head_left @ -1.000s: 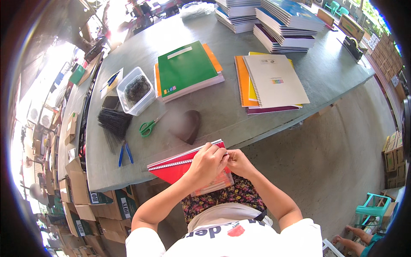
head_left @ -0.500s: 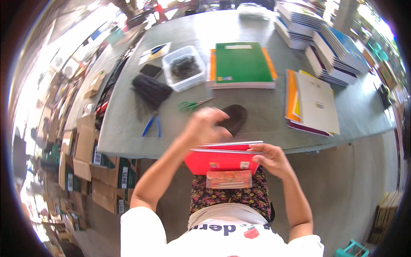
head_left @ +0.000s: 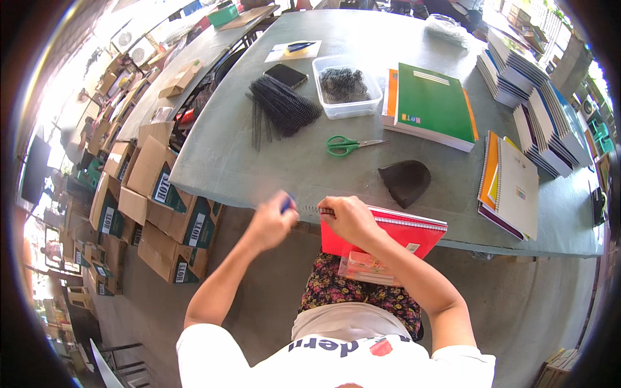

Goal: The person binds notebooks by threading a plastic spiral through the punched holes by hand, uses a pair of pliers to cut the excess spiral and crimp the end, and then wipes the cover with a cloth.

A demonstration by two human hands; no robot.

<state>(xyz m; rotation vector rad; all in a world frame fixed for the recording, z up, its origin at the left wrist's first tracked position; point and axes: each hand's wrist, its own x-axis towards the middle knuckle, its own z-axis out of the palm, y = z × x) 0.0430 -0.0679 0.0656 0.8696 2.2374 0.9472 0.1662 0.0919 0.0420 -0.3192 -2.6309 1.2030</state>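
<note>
Two bare hands work at the near edge of a grey-green table [head_left: 226,165]. The left hand [head_left: 274,221] is blurred, its fingers curled closed around a dark blue thing [head_left: 288,204], of which only a small part shows. The right hand [head_left: 349,218] is bent in close to it, fingers pinched together at the left end of a red notebook [head_left: 414,234], where a short tail of thin coil [head_left: 312,209] sticks out toward the left hand, apparently just short of it. The notebook lies tilted in front of the person, between the body and the table edge, its spiral along the upper side, and a clear pouch with orange contents [head_left: 365,266] sits below it, over the flowered garment on the lap. On the table beyond the notebook lies a dark, rounded pad [head_left: 406,181], with green-handled scissors [head_left: 344,146] to its left, their blades pointing right. Farther off, a bundle of black coils [head_left: 284,107] lies beside a clear plastic tub [head_left: 352,111] holding more dark coils. To the tub's right is a stack topped by a green book [head_left: 435,103]; nearer the right side, a beige notebook [head_left: 519,187] covers orange and yellow ones.
</note>
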